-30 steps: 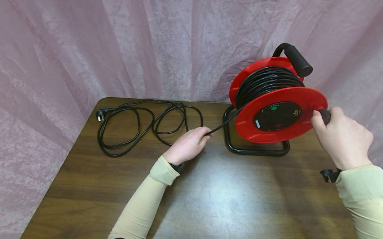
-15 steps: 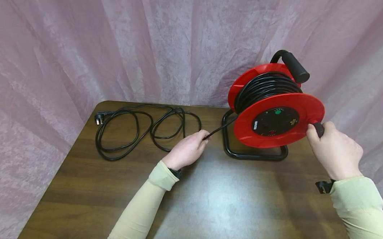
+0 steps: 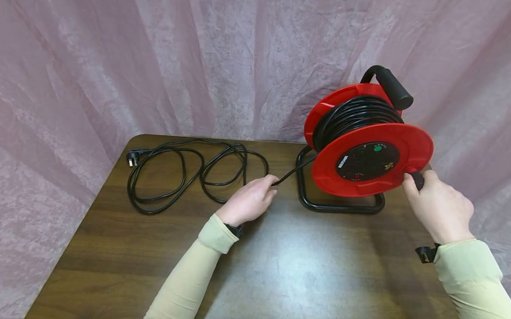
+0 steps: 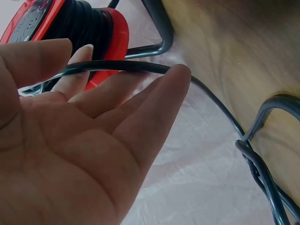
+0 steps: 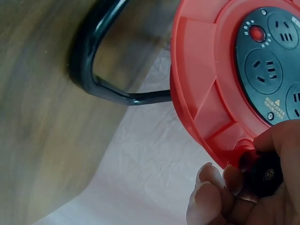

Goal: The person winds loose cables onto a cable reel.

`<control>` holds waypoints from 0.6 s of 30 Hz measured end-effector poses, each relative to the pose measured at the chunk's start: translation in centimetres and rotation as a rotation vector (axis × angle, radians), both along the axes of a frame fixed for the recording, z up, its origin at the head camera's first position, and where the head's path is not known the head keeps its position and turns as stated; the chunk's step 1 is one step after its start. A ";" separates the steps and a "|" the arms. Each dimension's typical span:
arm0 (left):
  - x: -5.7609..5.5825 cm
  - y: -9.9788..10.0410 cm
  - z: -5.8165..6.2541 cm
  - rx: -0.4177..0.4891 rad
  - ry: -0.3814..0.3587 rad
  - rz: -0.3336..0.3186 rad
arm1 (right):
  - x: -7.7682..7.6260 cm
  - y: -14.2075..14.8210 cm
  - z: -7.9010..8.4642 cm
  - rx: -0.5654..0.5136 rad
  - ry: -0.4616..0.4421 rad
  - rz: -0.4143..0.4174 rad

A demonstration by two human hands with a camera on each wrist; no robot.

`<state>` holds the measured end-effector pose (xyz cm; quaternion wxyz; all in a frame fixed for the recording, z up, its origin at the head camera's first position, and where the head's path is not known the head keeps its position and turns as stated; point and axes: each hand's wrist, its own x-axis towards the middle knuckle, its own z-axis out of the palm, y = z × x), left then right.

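A red cable reel (image 3: 410, 141) wound with black cable stands at the back right in the head view, on a black tubular frame (image 3: 341, 209). My left hand (image 3: 249, 200) holds the loose run of power cable (image 3: 296, 170) left of the reel. In the left wrist view this cable (image 4: 122, 66) runs across the fingers, with the thumb against it. My right hand (image 3: 444, 205) grips the black crank knob (image 3: 418, 180) on the reel's front disc. The right wrist view shows the knob (image 5: 267, 176) between thumb and fingers, below the socket panel (image 5: 262, 70).
Loose coils of cable (image 3: 180, 194) lie on the wooden table (image 3: 115, 268) to the left, ending in a black plug (image 3: 132, 158). The reel's carrying handle (image 3: 395, 90) sticks up at the top. A pink curtain (image 3: 200, 55) hangs behind the table.
My right hand has moved down and left with the crank knob, and the reel's disc has turned clockwise. The cable between left hand and reel hangs slacker. The head view has tilted slightly.
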<state>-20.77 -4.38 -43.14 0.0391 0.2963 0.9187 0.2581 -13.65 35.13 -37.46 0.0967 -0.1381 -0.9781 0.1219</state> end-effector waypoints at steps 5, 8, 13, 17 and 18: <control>0.2 -0.3 0.0 0.004 -0.001 -0.006 | 0.1 -0.2 -0.8 -0.002 0.009 0.001; 0.3 -0.4 -0.1 -0.005 -0.007 -0.012 | 0.2 -0.3 -1.3 -0.003 -0.005 0.008; 0.1 -0.4 -0.1 0.009 0.016 -0.002 | 0.2 -0.4 -2.2 -0.005 -0.020 0.016; -0.1 -0.2 -0.1 0.040 0.035 0.009 | 0.2 -0.6 -2.7 -0.006 -0.028 0.021; -0.1 -0.2 0.0 0.044 0.034 0.009 | 0.1 -0.6 -2.9 -0.005 -0.028 0.022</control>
